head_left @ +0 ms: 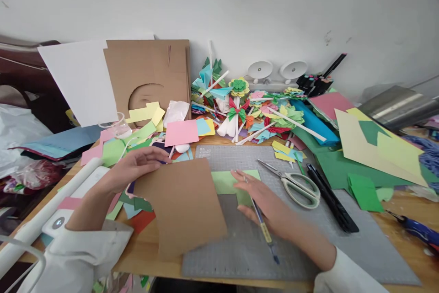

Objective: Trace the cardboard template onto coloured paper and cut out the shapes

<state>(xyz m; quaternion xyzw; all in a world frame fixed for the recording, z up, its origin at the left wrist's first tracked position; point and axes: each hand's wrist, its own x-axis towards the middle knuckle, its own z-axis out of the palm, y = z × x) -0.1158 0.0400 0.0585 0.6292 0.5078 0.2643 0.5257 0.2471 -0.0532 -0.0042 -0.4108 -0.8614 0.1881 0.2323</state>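
Note:
My left hand (137, 165) grips the upper left corner of a brown cardboard sheet (190, 206), thumb hidden behind the fingers. The sheet has a curved notch on its left side and lies tilted over the left part of the grey cutting mat (240, 256). A pen (265, 231) is tucked between the fingers of my right hand (264, 201), pointing down toward me. That hand is over a light green paper piece (222, 178), and I cannot tell whether it presses on it. Scissors (298, 188) with pale handles and a black utility knife (331, 201) lie to its right.
Behind the mat is a pile of folded paper flowers (238, 87) with white sticks. Cardboard sheets (147, 64) lean on the wall at back left. Coloured paper sheets (377, 146) and a blue-handled tool (418, 229) are at right. A white roll (51, 210) lies along the left edge.

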